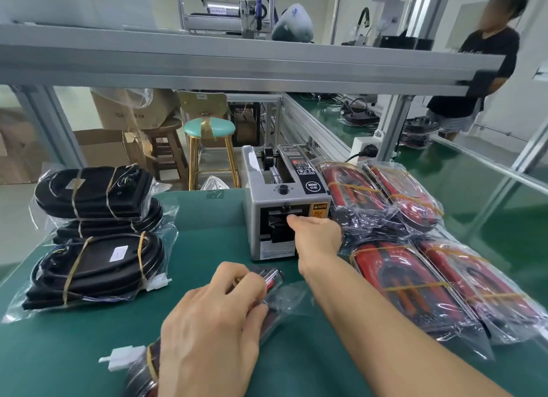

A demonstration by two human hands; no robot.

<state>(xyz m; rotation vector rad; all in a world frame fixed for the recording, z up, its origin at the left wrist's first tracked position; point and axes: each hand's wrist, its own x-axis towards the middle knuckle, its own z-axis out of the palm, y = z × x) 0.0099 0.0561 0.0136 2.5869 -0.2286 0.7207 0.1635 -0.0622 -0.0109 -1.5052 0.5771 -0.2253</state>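
Observation:
A grey tape dispenser machine point(277, 224) stands on the green table point(207, 236). My right hand point(315, 236) reaches to its front outlet slot, fingertips at the opening; whether they pinch tape cannot be seen. My left hand point(213, 328) presses down on a bagged red and black part point(269, 278) lying on the table, fingers curled over it and its clear plastic bag point(292, 296). A white connector point(121, 358) sticks out at the bag's near end.
Stacked bagged black parts point(98, 219) lie at the left. Several bagged red parts point(415, 248) lie at the right. A teal stool point(209, 130) and cardboard boxes point(130, 109) stand beyond the table. A person point(474, 70) stands at the far right.

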